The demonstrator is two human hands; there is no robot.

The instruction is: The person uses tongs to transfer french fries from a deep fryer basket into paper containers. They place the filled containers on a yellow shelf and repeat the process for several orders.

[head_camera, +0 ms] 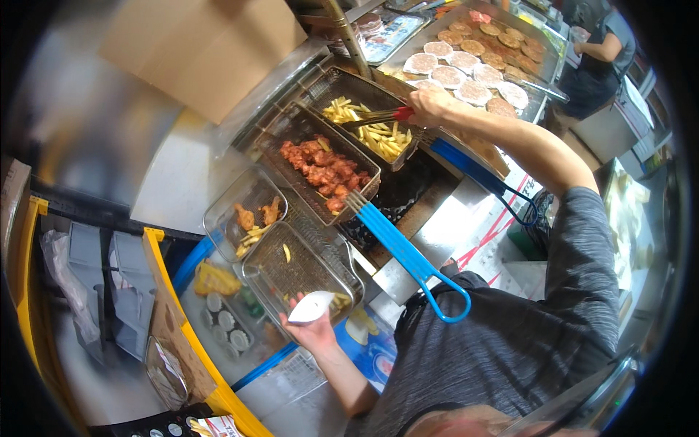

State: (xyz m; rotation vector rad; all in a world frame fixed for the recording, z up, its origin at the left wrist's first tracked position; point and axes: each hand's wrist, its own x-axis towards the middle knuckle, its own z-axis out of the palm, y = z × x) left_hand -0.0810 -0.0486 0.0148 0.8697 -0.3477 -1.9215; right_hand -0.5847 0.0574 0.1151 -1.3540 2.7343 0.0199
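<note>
My right hand (431, 106) grips a pair of tongs with red grips (403, 113), whose dark tips lie over French fries (382, 139) in the rear wire fryer basket. In my left hand (314, 330) is a white paper pouch (311, 307), held above the near end of a wire-mesh tray (281, 262) with a few fries in it. Between them stands a fryer basket with red-brown fried chicken pieces (322, 169) and a light blue handle (404, 246). Another mesh tray (218, 210) holds fried chicken pieces (246, 217) and fries.
Dark oil (401, 183) shows below the baskets. A dark blue basket handle (469, 164) points towards my right arm. Beyond lies a griddle (538, 71) with patties (472, 92), some on white paper. A co-worker (600, 54) stands at the upper right. Yellow-edged racks (191, 338) are at the left.
</note>
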